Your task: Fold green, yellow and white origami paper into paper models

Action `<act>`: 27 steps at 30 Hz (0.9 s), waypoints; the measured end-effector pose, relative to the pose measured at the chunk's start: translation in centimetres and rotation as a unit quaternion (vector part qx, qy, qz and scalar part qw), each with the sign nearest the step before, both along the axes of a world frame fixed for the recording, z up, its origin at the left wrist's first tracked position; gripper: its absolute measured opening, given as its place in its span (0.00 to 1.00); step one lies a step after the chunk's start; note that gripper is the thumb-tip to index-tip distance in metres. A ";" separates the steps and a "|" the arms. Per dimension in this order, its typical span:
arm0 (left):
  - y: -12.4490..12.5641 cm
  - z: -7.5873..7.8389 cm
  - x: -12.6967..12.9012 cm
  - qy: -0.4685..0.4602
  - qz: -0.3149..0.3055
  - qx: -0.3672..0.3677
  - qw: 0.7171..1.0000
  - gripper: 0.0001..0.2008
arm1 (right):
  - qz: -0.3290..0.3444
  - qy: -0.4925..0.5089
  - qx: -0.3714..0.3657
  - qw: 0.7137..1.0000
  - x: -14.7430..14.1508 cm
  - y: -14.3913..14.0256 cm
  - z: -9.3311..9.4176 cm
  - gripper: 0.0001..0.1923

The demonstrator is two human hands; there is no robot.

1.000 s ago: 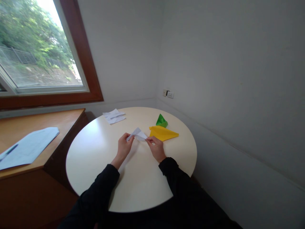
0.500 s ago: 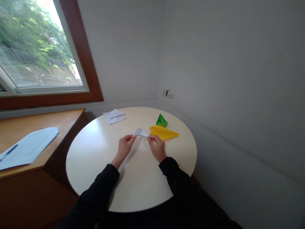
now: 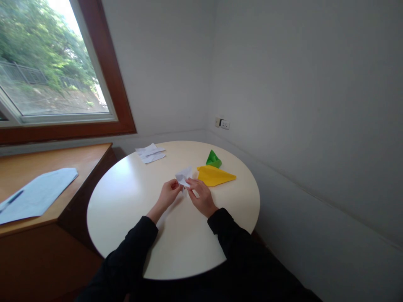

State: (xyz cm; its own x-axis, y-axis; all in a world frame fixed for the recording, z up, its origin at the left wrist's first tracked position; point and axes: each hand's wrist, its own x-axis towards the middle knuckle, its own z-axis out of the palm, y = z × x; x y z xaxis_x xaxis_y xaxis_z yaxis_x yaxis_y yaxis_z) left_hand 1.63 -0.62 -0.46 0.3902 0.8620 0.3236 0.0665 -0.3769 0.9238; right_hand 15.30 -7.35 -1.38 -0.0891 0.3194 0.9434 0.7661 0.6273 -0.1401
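Observation:
Between my two hands is a small folded piece of white paper (image 3: pixel 184 175), raised over the round table (image 3: pixel 185 251). My left hand (image 3: pixel 169 193) pinches its left lower side between thumb and fingers. On the right lower side, my right hand (image 3: pixel 200 196) has thumb and fingers closed on the paper. The fingertips partly hide its lower folds. Just beyond my right hand lies a yellow folded paper (image 3: pixel 215 175), shaped like a paper plane. Behind that stands a green folded paper piece (image 3: pixel 213 159) with a pointed top.
Several white paper pieces (image 3: pixel 150 153) lie at the table's far left. A wooden desk (image 3: pixel 91 161) on the left bears a pale sheet (image 3: pixel 47 193) and a pen (image 3: pixel 11 200). Walls meet behind the table, with a socket (image 3: pixel 224 124) on the right one.
My right hand has moved left, closer to my left hand. The white paper, earlier stretched between them in a bent strip, is now bunched up and stands higher.

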 end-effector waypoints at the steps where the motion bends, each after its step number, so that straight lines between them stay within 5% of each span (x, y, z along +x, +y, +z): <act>1: -0.1 0.1 0.0 -0.001 -0.007 -0.003 1.000 0.07 | -0.003 -0.020 0.006 1.000 -0.1 -0.1 0.1 0.07; 14: -1.1 0.7 -0.4 -0.009 -0.117 -0.048 0.992 0.10 | -0.026 -0.079 -0.018 0.996 0.1 -0.1 0.1 0.16; 27: -0.3 0.9 -0.2 0.016 -0.100 0.015 0.995 0.16 | -0.064 -0.097 -0.034 0.993 0.4 0.0 -0.2 0.15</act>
